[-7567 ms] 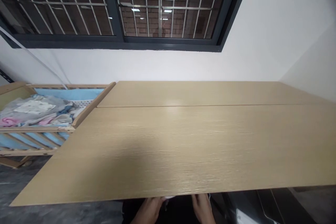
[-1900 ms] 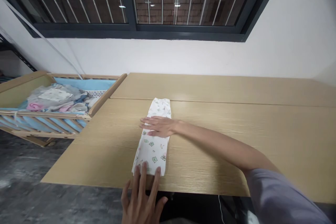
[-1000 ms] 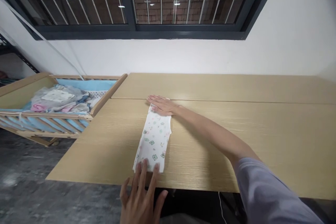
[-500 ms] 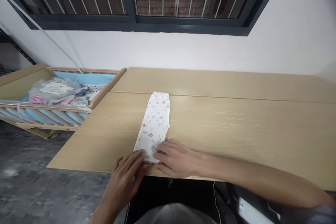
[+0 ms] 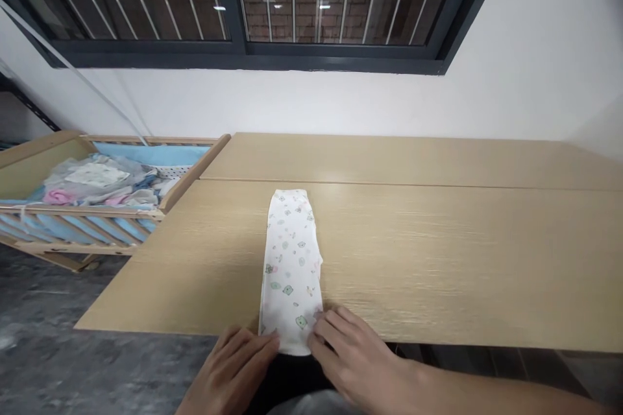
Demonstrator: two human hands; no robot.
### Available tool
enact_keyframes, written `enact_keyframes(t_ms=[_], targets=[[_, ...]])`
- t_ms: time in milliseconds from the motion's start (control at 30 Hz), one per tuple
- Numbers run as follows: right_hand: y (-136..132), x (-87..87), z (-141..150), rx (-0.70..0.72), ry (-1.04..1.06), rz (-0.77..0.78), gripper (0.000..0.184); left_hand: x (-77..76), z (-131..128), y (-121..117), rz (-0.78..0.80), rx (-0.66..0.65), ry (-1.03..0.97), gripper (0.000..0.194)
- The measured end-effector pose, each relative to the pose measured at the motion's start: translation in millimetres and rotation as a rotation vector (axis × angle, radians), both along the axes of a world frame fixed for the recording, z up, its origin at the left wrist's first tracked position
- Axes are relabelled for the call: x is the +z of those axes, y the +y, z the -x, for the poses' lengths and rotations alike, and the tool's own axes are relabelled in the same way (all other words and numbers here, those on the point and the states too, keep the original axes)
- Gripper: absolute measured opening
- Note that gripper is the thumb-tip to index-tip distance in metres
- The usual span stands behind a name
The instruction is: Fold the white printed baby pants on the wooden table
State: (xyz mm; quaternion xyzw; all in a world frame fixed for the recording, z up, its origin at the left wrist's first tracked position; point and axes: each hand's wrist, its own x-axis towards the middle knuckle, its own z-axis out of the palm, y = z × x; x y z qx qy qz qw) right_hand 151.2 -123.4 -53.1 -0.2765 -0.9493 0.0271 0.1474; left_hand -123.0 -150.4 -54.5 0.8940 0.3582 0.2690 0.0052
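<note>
On the wooden table [image 5: 438, 259] lies a pair of white baby pants [image 5: 292, 253], folded lengthwise into a long strip. Small green, grey and pink prints dot the cloth, and a small point juts from its right side. My left hand [image 5: 233, 366] pinches the near left corner at the table's front edge. At the near right corner, my right hand [image 5: 350, 353] has its fingers closed on the cloth. Between both hands the near end reaches slightly past the table edge. The thumbs' grip beneath the cloth is partly hidden.
Left of the table stands a wooden crib [image 5: 117, 211] with blue lining, holding a pile of clothes and plastic bags [image 5: 97, 178]. A barred window [image 5: 233, 55] is set in the white wall [image 5: 341, 104] behind. Grey floor [image 5: 43, 318] shows at lower left.
Both hands have drawn the baby pants nearer to me, so the near end now passes the table edge. The strip has turned straighter, and the view has shifted slightly.
</note>
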Motion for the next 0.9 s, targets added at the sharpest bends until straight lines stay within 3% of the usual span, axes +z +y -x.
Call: enact_keyframes(t_ms=[167, 267, 333, 467, 600, 733, 900], targets=[[22, 59.3, -7, -0.099, 0.17, 0.313, 0.026, 30.9, -20, 20, -0.046, 0.164, -0.215, 0.021], [65, 93.0, -9, -0.139, 0.266, 0.408, 0.021, 58.8, -32, 56, -0.062, 0.269, -0.304, 0.016], [105, 101.7, -7, -0.163, 0.359, 0.395, 0.021, 75.7, -37, 89, -0.006, 0.342, -0.318, 0.016], [196, 88.3, 8, -0.302, 0.536, 0.468, 0.025, 94.2, -41, 166, 0.155, 0.537, -0.315, 0.026], [265, 65.5, 24, -0.45, 0.562, 0.538, 0.016, 92.1, -45, 234, 0.286, 0.64, -0.144, 0.029], [299, 48.3, 32, -0.59, 0.479, 0.517, 0.012, 75.8, -52, 275, 0.349, 0.688, -0.042, 0.024], [313, 30.2, 38, -0.622, 0.408, 0.518, 0.007, 63.7, -58, 292, 0.382, 0.729, 0.062, 0.022]])
